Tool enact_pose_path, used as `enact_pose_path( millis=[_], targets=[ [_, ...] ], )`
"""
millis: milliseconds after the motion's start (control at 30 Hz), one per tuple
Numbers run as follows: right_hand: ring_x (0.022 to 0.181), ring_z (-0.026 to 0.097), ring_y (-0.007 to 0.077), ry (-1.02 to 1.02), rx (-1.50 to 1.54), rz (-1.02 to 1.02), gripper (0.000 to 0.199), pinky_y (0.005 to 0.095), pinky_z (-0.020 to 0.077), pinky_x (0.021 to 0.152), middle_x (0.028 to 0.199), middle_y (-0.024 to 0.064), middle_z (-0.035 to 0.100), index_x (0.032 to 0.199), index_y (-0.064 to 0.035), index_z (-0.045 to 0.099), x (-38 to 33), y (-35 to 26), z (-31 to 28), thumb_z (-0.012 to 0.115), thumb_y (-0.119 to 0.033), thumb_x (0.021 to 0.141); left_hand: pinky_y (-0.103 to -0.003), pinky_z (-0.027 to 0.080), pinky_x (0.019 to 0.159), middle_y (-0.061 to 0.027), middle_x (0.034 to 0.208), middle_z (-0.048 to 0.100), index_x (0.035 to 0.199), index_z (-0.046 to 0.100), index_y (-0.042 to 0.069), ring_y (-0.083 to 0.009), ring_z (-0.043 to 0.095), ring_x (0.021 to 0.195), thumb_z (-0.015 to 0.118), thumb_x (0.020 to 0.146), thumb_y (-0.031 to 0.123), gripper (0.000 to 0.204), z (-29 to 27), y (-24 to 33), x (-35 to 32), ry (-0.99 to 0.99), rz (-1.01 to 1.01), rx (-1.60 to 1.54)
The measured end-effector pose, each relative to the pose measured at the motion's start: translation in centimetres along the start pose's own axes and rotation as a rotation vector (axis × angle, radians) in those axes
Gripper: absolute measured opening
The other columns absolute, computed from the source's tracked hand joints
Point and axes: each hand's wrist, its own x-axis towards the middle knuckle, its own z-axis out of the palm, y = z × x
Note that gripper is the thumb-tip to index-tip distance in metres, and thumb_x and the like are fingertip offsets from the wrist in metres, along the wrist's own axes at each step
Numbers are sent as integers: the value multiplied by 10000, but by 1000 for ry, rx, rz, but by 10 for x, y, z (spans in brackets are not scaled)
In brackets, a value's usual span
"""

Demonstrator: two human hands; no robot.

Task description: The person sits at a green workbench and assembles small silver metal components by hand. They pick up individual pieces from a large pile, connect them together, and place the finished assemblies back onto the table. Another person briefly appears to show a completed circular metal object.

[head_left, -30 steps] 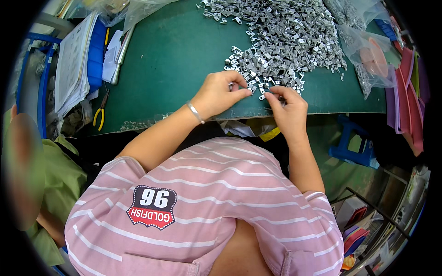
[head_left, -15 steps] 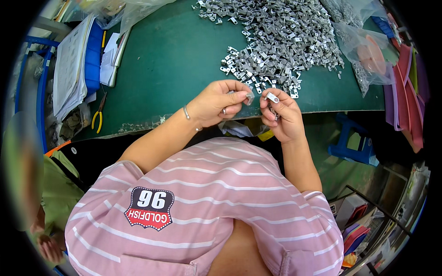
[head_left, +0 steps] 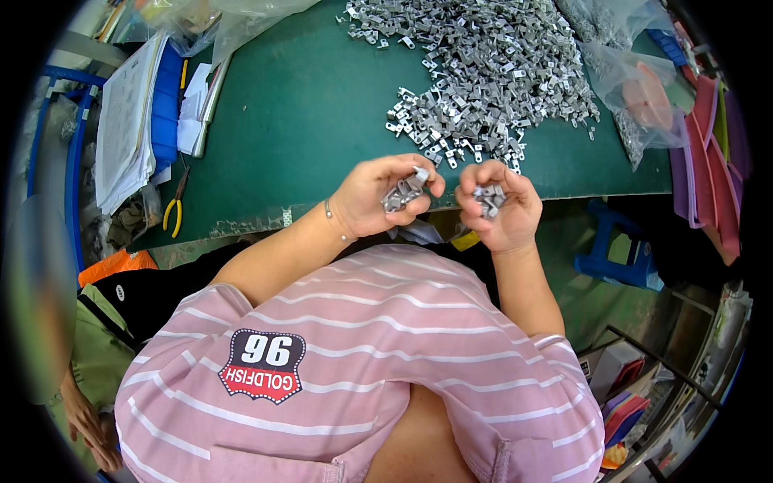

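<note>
My left hand (head_left: 385, 193) is cupped around several small metal brackets (head_left: 405, 190), one of them up near the thumb and forefinger. Just to its right, my right hand (head_left: 501, 205) curls round more silvery brackets (head_left: 489, 200) lying in its palm. A narrow gap separates the two hands, which are held over the near edge of the green table (head_left: 314, 105). Beyond them spreads a large pile of the same bent metal brackets (head_left: 507, 72), with small holes showing in many of them.
Yellow-handled pliers (head_left: 173, 209) lie at the table's left edge, near papers (head_left: 129, 121) and a blue tray (head_left: 167, 105). Clear plastic bags (head_left: 636, 88) stand at the right. A blue stool (head_left: 616, 245) is below on the right. Another person's hand (head_left: 88, 427) shows at lower left.
Both hands have turned palm-up, so the brackets in them now show. The single bracket raised at my right fingertips is no longer seen there. My left hand has come slightly nearer.
</note>
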Motion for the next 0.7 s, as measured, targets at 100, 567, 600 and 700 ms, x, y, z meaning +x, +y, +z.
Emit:
enact_pose_path(
  millis=[100, 567, 600, 700],
  targets=[
    [546, 496, 99, 248, -425, -52, 183, 190, 343, 401, 710, 67, 570, 853, 33, 607, 2, -16, -7, 577, -147, 873, -192, 306, 397, -38, 768, 544, 900, 561, 6, -92, 443, 555, 600, 848, 127, 137, 2, 8, 1, 191, 81, 278],
    [501, 492, 76, 523, -849, -96, 108, 215, 364, 418, 669, 50, 586, 828, 7, 602, 19, -5, 0, 575, -93, 857, -328, 472, 605, -105, 753, 591, 809, 629, 21, -230, 596, 678, 682, 739, 79, 106, -7, -1, 29, 433, 673, 1735],
    [488, 479, 71, 494, -723, -58, 104, 202, 344, 398, 669, 56, 585, 835, 5, 592, 18, -7, 0, 572, -93, 859, -328, 474, 613, -107, 757, 594, 817, 631, 21, -232, 600, 690, 673, 742, 72, 100, -5, -1, 27, 435, 646, 1723],
    [468, 462, 76, 419, -489, 20, 104, 183, 309, 358, 679, 73, 577, 836, -1, 557, 15, -10, -2, 559, -101, 862, -302, 457, 561, -88, 756, 601, 849, 631, 12, -192, 584, 654, 644, 770, 53, 90, -10, -2, 25, 427, 638, 1701]
  ],
)
